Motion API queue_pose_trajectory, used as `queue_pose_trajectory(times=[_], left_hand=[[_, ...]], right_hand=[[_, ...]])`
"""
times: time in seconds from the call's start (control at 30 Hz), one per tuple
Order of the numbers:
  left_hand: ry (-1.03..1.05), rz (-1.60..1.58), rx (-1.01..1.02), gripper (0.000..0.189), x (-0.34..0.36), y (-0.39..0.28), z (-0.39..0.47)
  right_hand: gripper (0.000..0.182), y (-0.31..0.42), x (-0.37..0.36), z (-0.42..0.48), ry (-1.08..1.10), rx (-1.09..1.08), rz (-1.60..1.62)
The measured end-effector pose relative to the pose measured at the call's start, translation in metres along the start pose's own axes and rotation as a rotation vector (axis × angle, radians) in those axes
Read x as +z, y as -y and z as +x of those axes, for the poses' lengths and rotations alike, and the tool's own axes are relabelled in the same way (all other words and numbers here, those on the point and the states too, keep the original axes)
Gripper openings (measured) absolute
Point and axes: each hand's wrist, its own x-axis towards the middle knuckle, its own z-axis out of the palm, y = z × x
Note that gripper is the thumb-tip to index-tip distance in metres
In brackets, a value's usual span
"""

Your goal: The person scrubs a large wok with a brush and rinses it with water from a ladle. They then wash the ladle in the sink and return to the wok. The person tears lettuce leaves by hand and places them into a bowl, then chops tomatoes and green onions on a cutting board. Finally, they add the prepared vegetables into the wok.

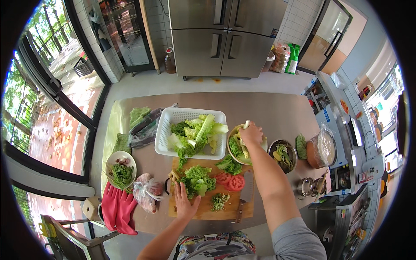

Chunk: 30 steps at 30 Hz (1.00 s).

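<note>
My right hand point(252, 134) reaches over a round bowl point(229, 150) of leafy cabbage at the back right of the cutting board. A pale piece of cabbage stalk point(246, 124) sticks up at its fingers, which partly hide it. My left hand point(185, 201) lies spread at the board's left side, fingertips beside a pile of cut cabbage leaves point(197, 182). On the wooden cutting board point(195, 213) are tomato slices point(236, 183), chopped scallion or garlic point(220, 201), a piece of ginger point(173, 175) and a cleaver point(247, 191). Behind it, a white perforated basket point(165, 148) holds more cabbage leaves.
To the left are a plate of greens point(121, 170), a tied plastic bag point(148, 191), pink rubber gloves point(118, 208) and bagged eggplants point(144, 130). At right stand a metal bowl point(294, 162), a plastic-covered pot point(313, 152) and small metal cups point(305, 187). A steel refrigerator point(201, 48) is beyond.
</note>
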Motion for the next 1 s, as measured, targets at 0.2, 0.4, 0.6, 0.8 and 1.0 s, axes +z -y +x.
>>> queue_pose_trajectory(times=[0.2, 0.4, 0.6, 0.8, 1.0], left_hand=[[-0.105, -0.175, -0.112, 0.091, -0.015, 0.0, 0.002], [-0.075, -0.185, -0.119, 0.093, -0.019, -0.003, 0.011], [-0.095, -0.11, -0.035, 0.096, -0.02, -0.003, 0.015], [-0.067, -0.218, -0.099, 0.09, -0.027, -0.01, 0.018], [-0.169, -0.853, -0.163, 0.074, -0.009, 0.023, 0.021]], right_hand=[[0.05, -0.021, -0.001, 0.014, -0.169, -0.176, 0.069], [0.039, -0.045, -0.019, 0.018, -0.183, -0.026, 0.53], [0.019, -0.059, -0.057, -0.001, -0.257, -0.152, 0.749], [0.017, -0.052, -0.094, -0.043, -0.256, -0.293, 0.855], [0.022, -0.002, -0.065, -0.172, 0.168, -0.236, 0.918]])
